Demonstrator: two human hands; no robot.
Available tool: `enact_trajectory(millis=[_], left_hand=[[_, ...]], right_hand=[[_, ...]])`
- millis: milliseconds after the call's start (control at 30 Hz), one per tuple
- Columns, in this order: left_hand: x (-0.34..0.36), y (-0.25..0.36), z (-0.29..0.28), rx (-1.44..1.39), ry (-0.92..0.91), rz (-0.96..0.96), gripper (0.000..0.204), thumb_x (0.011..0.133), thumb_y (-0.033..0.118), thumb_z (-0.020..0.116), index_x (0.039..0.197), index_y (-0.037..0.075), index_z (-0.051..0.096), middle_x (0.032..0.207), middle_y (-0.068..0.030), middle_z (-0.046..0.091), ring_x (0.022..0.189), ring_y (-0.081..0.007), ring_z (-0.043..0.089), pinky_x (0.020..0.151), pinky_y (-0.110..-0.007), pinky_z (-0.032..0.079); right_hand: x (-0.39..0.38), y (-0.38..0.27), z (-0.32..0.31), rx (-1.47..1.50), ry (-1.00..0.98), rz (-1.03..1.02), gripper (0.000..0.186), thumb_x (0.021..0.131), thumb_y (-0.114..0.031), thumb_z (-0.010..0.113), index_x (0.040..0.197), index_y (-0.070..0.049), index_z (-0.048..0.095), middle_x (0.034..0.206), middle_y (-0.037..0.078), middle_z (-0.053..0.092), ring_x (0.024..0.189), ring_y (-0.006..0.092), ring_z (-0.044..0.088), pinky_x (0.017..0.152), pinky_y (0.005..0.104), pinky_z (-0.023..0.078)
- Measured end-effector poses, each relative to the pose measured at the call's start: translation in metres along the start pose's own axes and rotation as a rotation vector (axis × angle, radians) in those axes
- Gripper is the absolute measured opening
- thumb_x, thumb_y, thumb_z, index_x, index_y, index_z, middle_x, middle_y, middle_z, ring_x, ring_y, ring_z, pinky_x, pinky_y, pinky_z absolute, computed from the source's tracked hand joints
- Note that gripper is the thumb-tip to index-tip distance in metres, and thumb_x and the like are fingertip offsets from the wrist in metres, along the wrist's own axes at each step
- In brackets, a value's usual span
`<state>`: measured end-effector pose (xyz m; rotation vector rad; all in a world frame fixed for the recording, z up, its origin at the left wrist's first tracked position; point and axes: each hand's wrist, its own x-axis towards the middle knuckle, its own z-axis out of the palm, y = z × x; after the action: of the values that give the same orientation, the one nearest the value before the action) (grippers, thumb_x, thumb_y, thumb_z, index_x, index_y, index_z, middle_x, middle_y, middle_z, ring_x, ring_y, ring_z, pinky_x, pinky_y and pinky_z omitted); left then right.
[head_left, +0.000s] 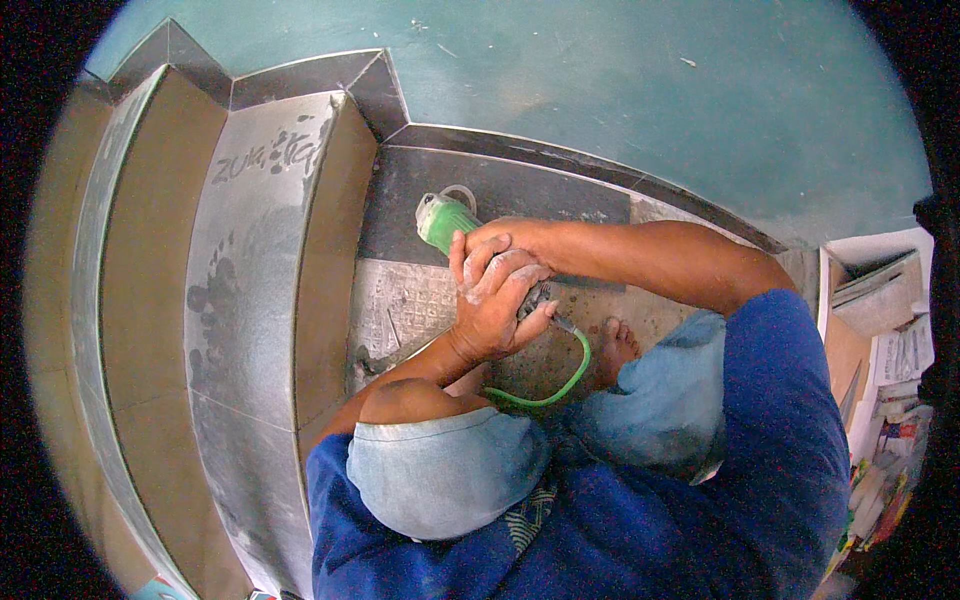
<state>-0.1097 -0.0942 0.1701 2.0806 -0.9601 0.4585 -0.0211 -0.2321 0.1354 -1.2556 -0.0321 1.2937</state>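
A green power tool with a pale head and a ring-shaped guard (440, 218) lies low over the dark grey tile (400, 195) beside a light, textured tile (395, 300). My right hand (515, 240) grips its body from the right, fingers curled. My left hand (495, 300) lies over the tool and against my right hand, its fingers wrapped round the lower part, dusted with white powder. A green cord (580, 365) runs from the tool's rear down past my bare foot (620, 340). The exact contact of the tool's head with the tile is hidden.
Tiled steps (240, 250) with dark smudges rise at the left. A dark skirting (540, 155) edges the teal floor (660, 80) above. A white box (865, 255) with tile pieces and assorted items stands at the right. My bent knees are close below my hands.
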Motion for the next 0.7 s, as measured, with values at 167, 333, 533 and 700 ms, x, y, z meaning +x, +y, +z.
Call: enact_trajectory(millis=[167, 333, 533, 700], left_hand=[[0.001, -0.001, 0.001, -0.026, 0.014, -0.005, 0.037, 0.071, 0.031, 0.071, 0.104, 0.014, 0.065, 0.112, -0.0054, 0.058, 0.121, -0.0324, 0.043, 0.11, -0.063, 0.008], [0.003, -0.002, 0.001, -0.061, 0.039, -0.017, 0.037, 0.071, 0.029, 0.07, 0.105, 0.014, 0.064, 0.112, -0.0057, 0.058, 0.123, -0.0328, 0.042, 0.11, -0.063, 0.006], [-0.002, -0.005, -0.008, -0.118, -0.059, 0.045, 0.04, 0.073, 0.03, 0.07, 0.11, 0.014, 0.064, 0.119, -0.0041, 0.058, 0.125, -0.0328, 0.041, 0.111, -0.062, 0.006], [-0.005, -0.006, -0.007, -0.049, -0.107, 0.061, 0.038, 0.074, 0.031, 0.071, 0.11, 0.017, 0.067, 0.119, -0.0005, 0.061, 0.125, -0.0312, 0.041, 0.111, -0.061, 0.007]], right_hand=[[0.0, -0.003, -0.002, -0.257, 0.02, -0.146, 0.015, 0.086, -0.013, 0.049, 0.08, -0.007, 0.062, 0.071, 0.0, 0.057, 0.058, 0.0094, 0.054, 0.052, 0.027, 0.048], [0.003, -0.001, -0.005, -0.259, -0.01, -0.184, 0.016, 0.089, -0.013, 0.047, 0.084, -0.007, 0.061, 0.071, 0.0, 0.056, 0.057, 0.0091, 0.053, 0.052, 0.0268, 0.048], [0.009, 0.016, -0.01, 0.644, -0.281, 0.2, 0.015, 0.089, -0.013, 0.047, 0.088, -0.006, 0.06, 0.076, 0.002, 0.057, 0.057, 0.0101, 0.054, 0.05, 0.0282, 0.049], [0.006, 0.024, -0.005, 0.222, -0.153, -0.084, 0.015, 0.086, -0.015, 0.052, 0.091, -0.005, 0.062, 0.077, 0.003, 0.058, 0.061, 0.0124, 0.055, 0.049, 0.0269, 0.049]])
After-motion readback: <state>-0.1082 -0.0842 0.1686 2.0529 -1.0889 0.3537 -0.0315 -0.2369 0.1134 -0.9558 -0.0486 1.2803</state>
